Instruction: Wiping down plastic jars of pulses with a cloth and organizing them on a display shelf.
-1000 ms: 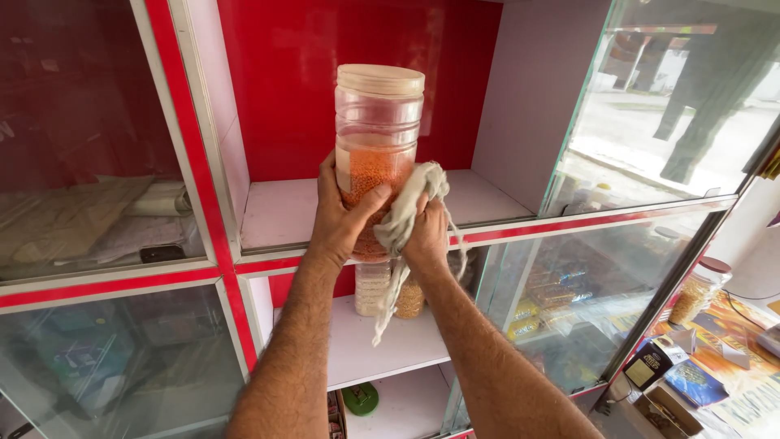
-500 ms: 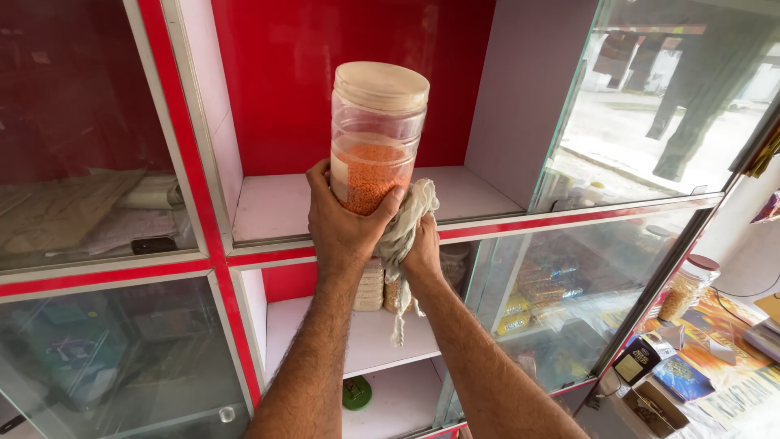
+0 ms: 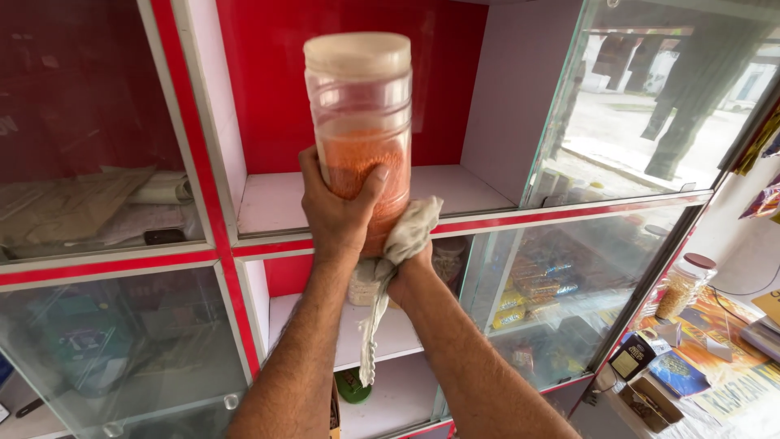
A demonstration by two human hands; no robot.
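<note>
Your left hand (image 3: 337, 213) grips a clear jar (image 3: 361, 130), fingers wrapped around its lower half and the thumb pressed across the front. The jar stands upright, raised in front of the open red cabinet (image 3: 203, 162), its cream lid (image 3: 357, 55) on and orange grains filling the lower part. Your right hand (image 3: 410, 272) sits just under and behind the jar's base, fingers closed on a pale cloth (image 3: 398, 252) that is bunched against the jar and trails down past your wrist. Behind the jar lies the white upper shelf (image 3: 276, 199). Low to the right, another jar with a red lid (image 3: 682, 286) stands on a counter.
</note>
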